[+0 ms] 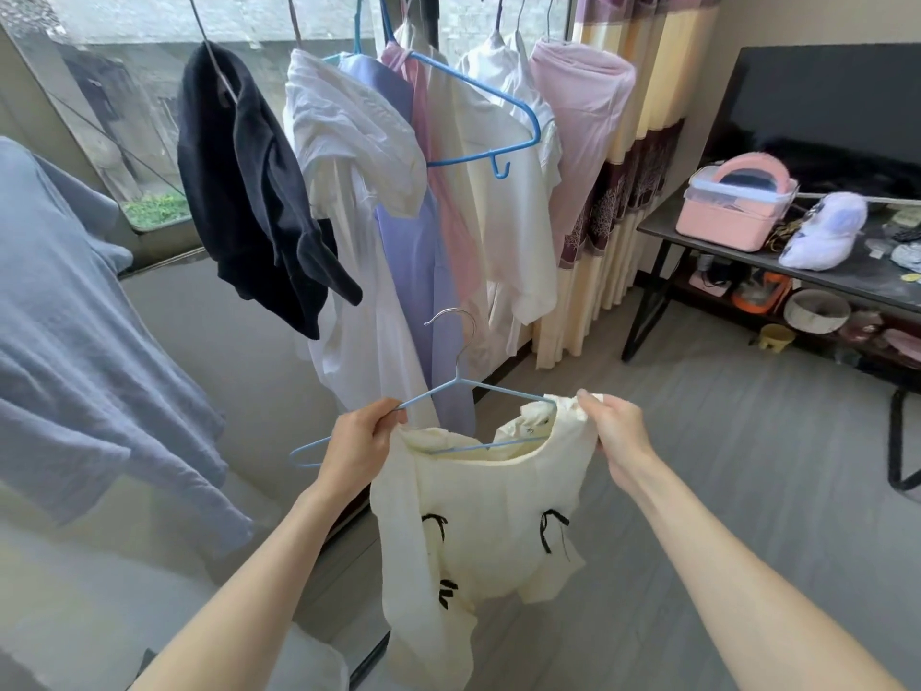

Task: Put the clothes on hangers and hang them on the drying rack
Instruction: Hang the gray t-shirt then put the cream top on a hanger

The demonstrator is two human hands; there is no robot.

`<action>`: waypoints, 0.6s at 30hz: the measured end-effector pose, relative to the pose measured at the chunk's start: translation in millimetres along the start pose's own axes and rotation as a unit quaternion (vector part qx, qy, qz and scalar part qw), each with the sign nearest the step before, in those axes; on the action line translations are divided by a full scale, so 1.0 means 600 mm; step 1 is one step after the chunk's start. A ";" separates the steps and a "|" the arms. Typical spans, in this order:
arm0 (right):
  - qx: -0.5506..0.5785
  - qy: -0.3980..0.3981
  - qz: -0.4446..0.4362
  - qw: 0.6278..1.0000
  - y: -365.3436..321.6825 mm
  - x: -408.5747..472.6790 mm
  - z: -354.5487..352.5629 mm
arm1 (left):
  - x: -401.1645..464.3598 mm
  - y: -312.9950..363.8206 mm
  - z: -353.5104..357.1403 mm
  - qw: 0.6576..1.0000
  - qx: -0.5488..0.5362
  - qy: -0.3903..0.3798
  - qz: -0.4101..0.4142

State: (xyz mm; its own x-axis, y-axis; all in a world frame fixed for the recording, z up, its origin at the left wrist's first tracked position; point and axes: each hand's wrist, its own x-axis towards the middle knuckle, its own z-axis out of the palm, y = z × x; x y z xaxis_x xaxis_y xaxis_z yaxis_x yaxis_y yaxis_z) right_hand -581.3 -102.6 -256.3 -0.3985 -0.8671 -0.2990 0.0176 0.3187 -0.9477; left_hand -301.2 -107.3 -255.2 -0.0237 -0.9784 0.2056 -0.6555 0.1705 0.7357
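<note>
A cream top with small black bows [478, 531] hangs in front of me, partly threaded on a light blue hanger with a metal hook [453, 381]. The hanger's right end sits inside the neckline; its left end [304, 453] sticks out bare. My left hand [361, 443] grips the hanger's left arm together with the top's left shoulder. My right hand [615, 426] pinches the top's right shoulder at the hanger's right end. Behind, several garments hang on the rack by the window: a black one [249, 192], white [349, 157], lilac, pink, cream, plus a bare blue hanger [478, 92].
A blue-grey garment [75, 341] hangs large at the left. A dark table [797, 261] at the right carries a pink box [732, 207] and clutter, with bowls on the shelf beneath. Curtains [633, 192] hang beside the window. Grey floor lies ahead.
</note>
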 end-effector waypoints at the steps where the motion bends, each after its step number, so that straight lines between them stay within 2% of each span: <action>1: 0.026 0.009 -0.005 1.000 -0.003 0.001 0.001 | -0.002 -0.004 -0.002 1.000 -0.001 -0.002 -0.005; 3: 0.081 -0.001 -0.008 0.997 -0.008 -0.003 0.002 | -0.006 -0.007 -0.007 1.000 -0.011 0.003 -0.013; 5: 0.076 -0.008 -0.015 0.997 -0.008 -0.008 0.002 | -0.008 -0.006 -0.010 0.999 -0.026 0.018 -0.017; 10: -0.102 0.036 -0.065 0.992 -0.001 -0.007 0.000 | -0.012 -0.006 -0.009 0.999 -0.011 0.025 0.028; 12: -0.207 0.055 -0.065 0.975 0.003 -0.009 0.001 | -0.010 -0.006 -0.006 0.998 -0.005 0.036 0.044; 15: -0.352 0.098 -0.083 0.927 0.002 -0.019 0.000 | -0.007 -0.003 -0.006 0.998 0.001 0.045 0.038; 18: -0.379 0.101 -0.225 0.892 -0.016 -0.034 0.012 | -0.005 0.001 -0.007 0.998 0.001 0.042 0.055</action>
State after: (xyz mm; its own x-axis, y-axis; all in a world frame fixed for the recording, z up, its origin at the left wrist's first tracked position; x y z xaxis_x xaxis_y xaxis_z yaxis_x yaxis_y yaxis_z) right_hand -567.0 -90.7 -242.0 -0.3677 -0.9102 0.1904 -0.7796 0.1901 -0.5967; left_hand -298.3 -103.5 -253.0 -0.0326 -0.9408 0.3374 -0.6533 0.2756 0.7052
